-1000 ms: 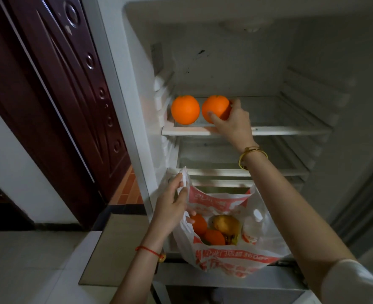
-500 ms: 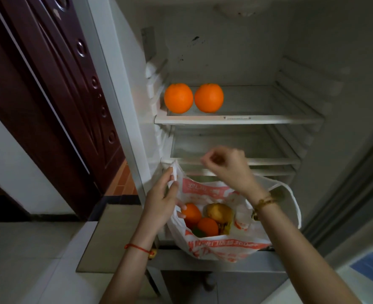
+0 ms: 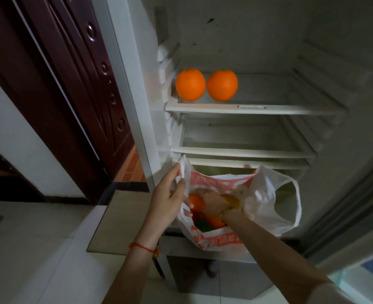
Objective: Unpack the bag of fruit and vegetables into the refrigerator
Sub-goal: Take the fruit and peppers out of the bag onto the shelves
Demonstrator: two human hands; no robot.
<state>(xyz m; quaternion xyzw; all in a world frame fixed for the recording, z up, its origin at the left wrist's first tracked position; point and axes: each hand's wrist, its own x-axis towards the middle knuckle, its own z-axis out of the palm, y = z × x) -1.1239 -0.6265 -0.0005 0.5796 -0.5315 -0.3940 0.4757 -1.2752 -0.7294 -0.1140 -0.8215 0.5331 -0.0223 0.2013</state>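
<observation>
Fruit is what matters at this moment: the printed plastic bag [image 3: 220, 235] sits at lower centre of the frame, resting on the refrigerator's [image 3: 257, 40] bottom ledge with its mouth gaping upward. Inside it an orange fruit [image 3: 196, 201] shows near the left rim, with another orange piece and something dark green lower down; a yellowish item is half hidden by the wrist.

The left hand [image 3: 170, 200] has its fingers pinched on the bag's upper left rim, holding the mouth wide. The right hand [image 3: 214, 199] is plunged into the bag, over the fruit; its fingers are buried among the contents, so I cannot tell whether they have closed on anything.

Two oranges [image 3: 206, 84] already sit side by side, touching or nearly so, at the left end of the top shelf [image 3: 268, 108] in the upper middle of the frame. The shelves below look bare.

My judgement on handling: the bag is thin, limp film that will collapse and slide unless its rim is held, so the left pinch is doing useful work. The round fruit should be firm, moderately heavy for a single hand and smooth enough to roll, so it is best cupped from above with fingers spread around its widest part, not nipped by the tips. Once set down on the smooth shelf it may roll; placing it against its neighbours would steady it. The yellowish item may be softer and bruise under a hard squeeze.
</observation>
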